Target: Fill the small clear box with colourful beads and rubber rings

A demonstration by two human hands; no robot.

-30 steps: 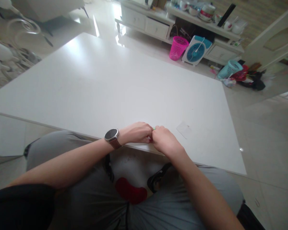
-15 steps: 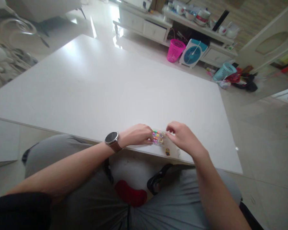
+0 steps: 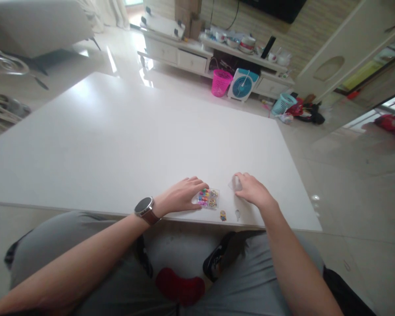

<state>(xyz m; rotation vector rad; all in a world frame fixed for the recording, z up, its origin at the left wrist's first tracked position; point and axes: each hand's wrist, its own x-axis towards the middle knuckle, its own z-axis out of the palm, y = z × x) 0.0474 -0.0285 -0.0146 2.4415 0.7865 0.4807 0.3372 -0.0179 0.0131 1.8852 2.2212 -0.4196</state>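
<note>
A small clear compartment box lies on the white table near its front edge, with bright coloured pieces on its left side and pale ring-like pieces on its right. My left hand is curved around the box's left end, thumb at the near side and fingers at the far side. Between the thumb and fingers of my right hand is a clear plastic lid, tilted above the table to the right of the box. A yellow and blue cartoon figure charm and a small silvery piece lie closer to the table edge.
My legs are under the front edge, with a red object between them. Beyond the table stand a pink basket, a blue box fan, a light blue basket and a low cabinet.
My right hand has moved away from the box with the clear lid in its fingers. My left hand has spread wider around the box. The camera view has shifted upward.
</note>
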